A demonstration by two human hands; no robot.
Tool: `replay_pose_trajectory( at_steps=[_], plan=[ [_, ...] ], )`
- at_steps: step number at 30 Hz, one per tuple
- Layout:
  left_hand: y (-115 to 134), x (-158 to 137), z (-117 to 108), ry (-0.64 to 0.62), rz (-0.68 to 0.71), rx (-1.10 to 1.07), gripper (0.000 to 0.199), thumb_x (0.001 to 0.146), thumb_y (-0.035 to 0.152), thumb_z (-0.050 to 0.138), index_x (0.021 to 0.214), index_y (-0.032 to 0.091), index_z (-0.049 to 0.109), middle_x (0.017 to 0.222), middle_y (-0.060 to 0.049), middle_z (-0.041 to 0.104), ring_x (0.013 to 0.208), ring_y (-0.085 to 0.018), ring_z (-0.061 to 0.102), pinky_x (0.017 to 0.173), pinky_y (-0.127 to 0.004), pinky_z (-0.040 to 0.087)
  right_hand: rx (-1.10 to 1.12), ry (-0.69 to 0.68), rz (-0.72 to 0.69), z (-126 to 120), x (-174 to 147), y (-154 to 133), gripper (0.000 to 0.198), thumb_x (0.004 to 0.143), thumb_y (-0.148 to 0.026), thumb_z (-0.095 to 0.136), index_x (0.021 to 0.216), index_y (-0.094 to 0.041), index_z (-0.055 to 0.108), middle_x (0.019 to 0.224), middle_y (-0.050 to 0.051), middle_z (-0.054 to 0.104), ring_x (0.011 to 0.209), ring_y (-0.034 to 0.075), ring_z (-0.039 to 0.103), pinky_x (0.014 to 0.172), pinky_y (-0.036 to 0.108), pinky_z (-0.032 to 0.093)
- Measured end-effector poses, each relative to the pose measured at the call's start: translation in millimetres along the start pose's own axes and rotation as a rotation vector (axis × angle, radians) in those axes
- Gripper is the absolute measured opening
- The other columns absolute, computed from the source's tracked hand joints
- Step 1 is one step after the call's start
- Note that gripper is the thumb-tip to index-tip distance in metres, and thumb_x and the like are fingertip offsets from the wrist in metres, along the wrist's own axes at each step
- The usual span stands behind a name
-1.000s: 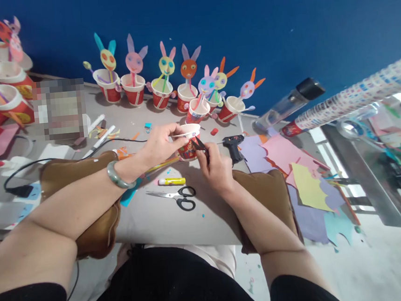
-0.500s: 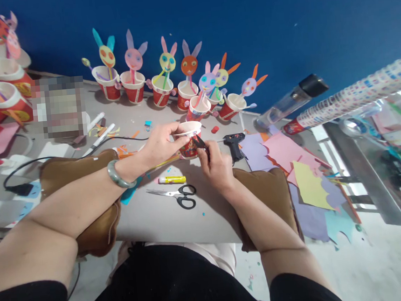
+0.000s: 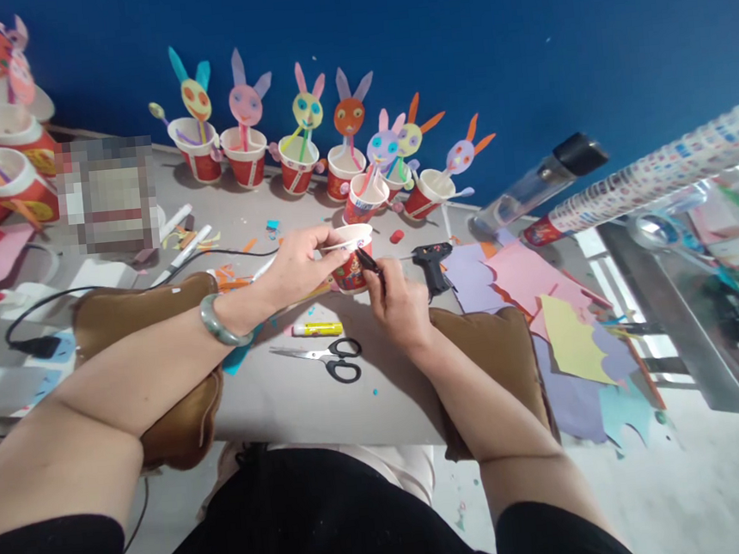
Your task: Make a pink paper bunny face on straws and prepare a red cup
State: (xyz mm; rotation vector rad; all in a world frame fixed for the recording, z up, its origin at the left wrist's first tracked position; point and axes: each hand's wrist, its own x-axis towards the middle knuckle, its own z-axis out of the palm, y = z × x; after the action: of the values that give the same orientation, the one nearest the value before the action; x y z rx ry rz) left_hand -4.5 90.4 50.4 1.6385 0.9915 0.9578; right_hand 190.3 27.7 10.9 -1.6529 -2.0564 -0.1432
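A red paper cup [image 3: 350, 277] with a white rim stands upright on the table. My left hand [image 3: 304, 264], with a bangle on its wrist, grips the cup's rim from the left, fingers over the edge and thumb outside. In my right hand [image 3: 398, 302] is a small dark pointed tool [image 3: 365, 260], its tip against the cup's right side just under the rim. Curled fingers hide most of that tool, so its exact kind is unclear. Below the cup lie a yellow glue stick [image 3: 318, 329] and black-handled scissors [image 3: 331, 357].
Paper cups with rabbit faces [image 3: 247, 158] line the blue wall. Right of my hand sits a black glue gun [image 3: 433, 264]; beyond it lie coloured paper sheets [image 3: 572, 337]. A long stack of cups [image 3: 646, 179] leans at right. Brown cushions [image 3: 158, 373] lie under my forearms.
The dark tool has tilted slightly, and its tip sits a little higher and further left against the cup. Both hands otherwise stay almost where they were.
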Motion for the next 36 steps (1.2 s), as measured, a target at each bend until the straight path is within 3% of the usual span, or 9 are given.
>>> replay_pose_trajectory(
  at_steps=[13,20,29,36],
  plan=[
    [-1.3,2.7,-3.9,-0.007,0.001,0.069,0.015,0.086,0.030,0.063,0.080,0.019,0.070,0.076,-0.001,0.072,0.068,-0.012,0.060,0.067,-0.028,0.047,-0.031,0.008,-0.020,0.4,-0.1,1.5,0.052,0.111,-0.050,0.024,0.105,-0.016,0.063,0.073,0.007,0.068,0.055,0.015,0.053,0.053,0.028,0.027],
    [4.6,4.4,-7.8,-0.065,-0.091,-0.005,0.016,0.084,0.032,0.063,0.078,0.018,0.066,0.066,0.002,0.063,0.059,-0.009,0.051,0.056,-0.023,0.041,-0.030,-0.001,-0.033,0.2,0.4,2.9,0.049,0.111,-0.049,0.026,0.107,-0.017,0.063,0.075,0.007,0.069,0.058,0.015,0.054,0.053,0.027,0.026],
    [7.4,10.4,-17.9,-0.177,-0.147,-0.089,0.014,0.082,0.030,0.069,0.078,0.016,0.067,0.072,-0.001,0.069,0.067,-0.011,0.060,0.064,-0.023,0.050,-0.033,-0.043,-0.083,-2.4,1.7,4.9,0.049,0.111,-0.047,0.026,0.109,-0.017,0.065,0.078,0.008,0.070,0.064,0.017,0.055,0.054,0.028,0.027],
    [4.0,12.4,-21.4,-0.192,-0.185,-0.059,0.014,0.084,0.030,0.074,0.080,0.018,0.071,0.076,-0.002,0.071,0.072,-0.014,0.066,0.069,-0.029,0.055,-0.016,-0.049,-0.099,-3.5,2.5,6.6,0.047,0.111,-0.047,0.029,0.110,-0.019,0.066,0.079,0.007,0.072,0.061,0.015,0.054,0.055,0.028,0.027]
  ],
)
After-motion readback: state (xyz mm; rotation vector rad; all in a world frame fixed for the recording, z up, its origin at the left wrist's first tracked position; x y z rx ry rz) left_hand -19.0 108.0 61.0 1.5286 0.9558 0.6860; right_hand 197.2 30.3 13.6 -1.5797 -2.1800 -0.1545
